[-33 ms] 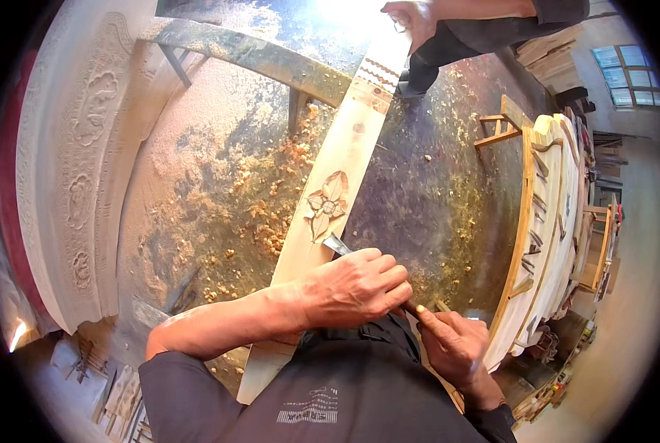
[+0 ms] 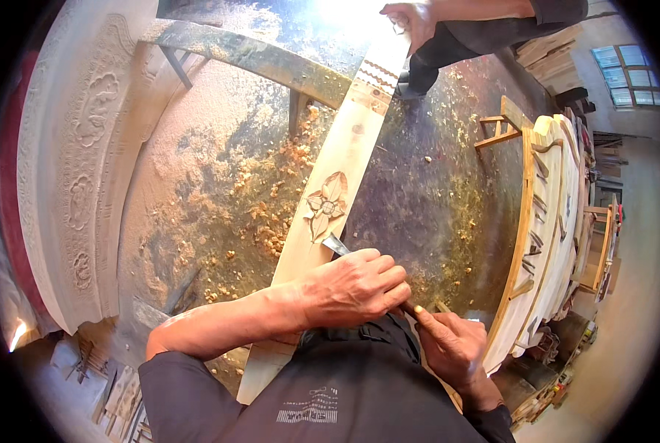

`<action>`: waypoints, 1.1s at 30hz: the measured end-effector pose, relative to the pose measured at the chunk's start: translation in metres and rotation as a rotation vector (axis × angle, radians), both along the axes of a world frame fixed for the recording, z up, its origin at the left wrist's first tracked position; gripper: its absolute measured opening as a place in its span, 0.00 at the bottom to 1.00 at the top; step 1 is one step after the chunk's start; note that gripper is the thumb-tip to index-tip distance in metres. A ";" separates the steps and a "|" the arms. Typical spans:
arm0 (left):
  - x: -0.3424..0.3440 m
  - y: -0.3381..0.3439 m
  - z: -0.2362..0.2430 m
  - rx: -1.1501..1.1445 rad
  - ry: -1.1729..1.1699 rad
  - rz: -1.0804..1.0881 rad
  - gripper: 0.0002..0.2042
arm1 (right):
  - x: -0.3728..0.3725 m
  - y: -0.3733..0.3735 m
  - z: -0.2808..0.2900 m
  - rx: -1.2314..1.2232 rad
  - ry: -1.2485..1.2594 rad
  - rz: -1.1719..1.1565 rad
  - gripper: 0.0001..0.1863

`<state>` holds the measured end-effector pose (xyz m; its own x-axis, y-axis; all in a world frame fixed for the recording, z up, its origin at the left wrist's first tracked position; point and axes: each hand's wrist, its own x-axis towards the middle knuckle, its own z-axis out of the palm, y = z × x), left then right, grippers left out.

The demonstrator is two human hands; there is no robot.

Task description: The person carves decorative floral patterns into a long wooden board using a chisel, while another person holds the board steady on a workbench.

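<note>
A wood-carving chisel (image 2: 336, 244) slants across a long pale board (image 2: 348, 151), its metal edge at the near tip of a carved flower (image 2: 325, 207). My left hand (image 2: 358, 289) is closed around the chisel's shank, the wrist lying over the board. Farther back along the tool, my right hand (image 2: 454, 345) wraps the dark handle, thumb laid along it. Its fingers are partly hidden beneath. The flower has several leaf-like petals around a small round centre.
At the board's far end, another person's hand (image 2: 411, 22) works beside carved wavy bands. A wooden trestle beam (image 2: 256, 59) passes under the board. Shavings (image 2: 271, 214) litter the floor. A large carved panel (image 2: 79, 184) stands left; a bench with several chisels (image 2: 540, 236) stands right.
Both my hands have shifted very slightly to the left with the chisel handle. The board stays in place.
</note>
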<state>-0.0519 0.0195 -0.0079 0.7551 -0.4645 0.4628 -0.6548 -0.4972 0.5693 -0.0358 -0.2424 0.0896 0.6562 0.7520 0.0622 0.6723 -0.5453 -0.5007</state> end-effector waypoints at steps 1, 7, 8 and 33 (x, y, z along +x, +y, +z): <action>-0.002 0.000 0.000 0.012 -0.003 0.003 0.07 | -0.002 -0.001 -0.002 0.006 -0.007 0.001 0.29; -0.001 -0.002 -0.001 -0.011 -0.005 -0.002 0.09 | -0.010 0.001 -0.006 0.036 -0.017 -0.043 0.29; -0.001 -0.003 -0.001 -0.023 -0.005 -0.002 0.09 | -0.011 0.003 -0.009 0.044 -0.010 -0.032 0.30; -0.002 0.001 0.003 0.067 -0.080 -0.032 0.11 | -0.020 -0.006 -0.005 -0.002 -0.086 -0.068 0.30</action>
